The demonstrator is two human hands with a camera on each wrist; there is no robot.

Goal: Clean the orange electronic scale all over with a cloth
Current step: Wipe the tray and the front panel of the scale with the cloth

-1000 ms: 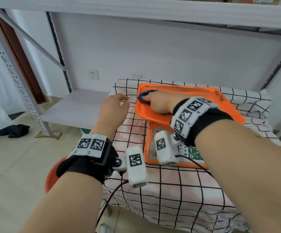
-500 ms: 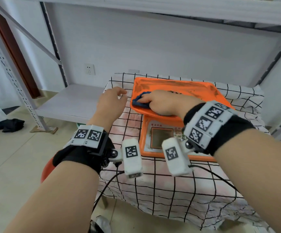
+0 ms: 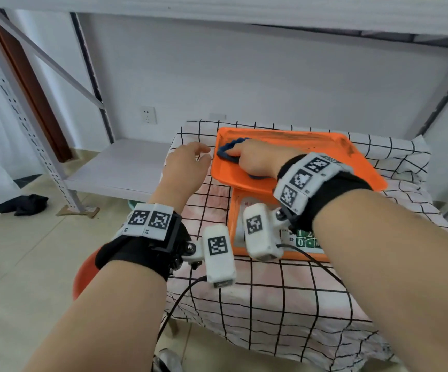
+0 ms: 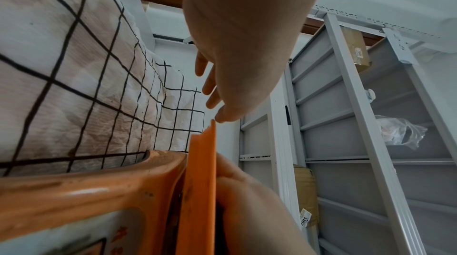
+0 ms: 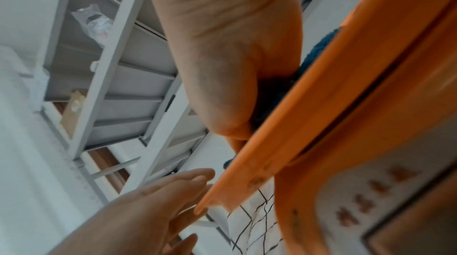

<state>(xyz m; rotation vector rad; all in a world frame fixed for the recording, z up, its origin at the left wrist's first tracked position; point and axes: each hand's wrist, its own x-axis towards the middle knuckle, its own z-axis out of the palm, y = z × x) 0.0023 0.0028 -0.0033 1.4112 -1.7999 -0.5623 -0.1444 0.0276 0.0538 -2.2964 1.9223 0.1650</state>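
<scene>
The orange electronic scale [image 3: 247, 210] stands on a checked tablecloth, with its orange weighing tray [image 3: 311, 151] on top and dark smears along the tray's far edge. A blue cloth [image 3: 228, 151] lies in the tray's far left corner. My right hand [image 3: 255, 159] grips it and presses it onto the tray. The right wrist view shows the cloth [image 5: 319, 48] bunched under that hand [image 5: 235, 64], above the tray rim [image 5: 321, 114]. My left hand [image 3: 188, 167] hovers just left of the tray with relaxed fingers [image 4: 210, 83] and holds nothing, close to the tray edge [image 4: 201, 171].
The small table [image 3: 284, 304] has drops on its left and front sides. A low white shelf [image 3: 115, 167] and grey rack uprights [image 3: 29, 124] stand to the left. A red stool [image 3: 83, 277] is under my left forearm. A dark rag [image 3: 21, 205] lies on the floor.
My right hand has kept the cloth near the tray's far left corner with small rubbing shifts. The left hand has stayed beside the tray. The head view has moved slightly.
</scene>
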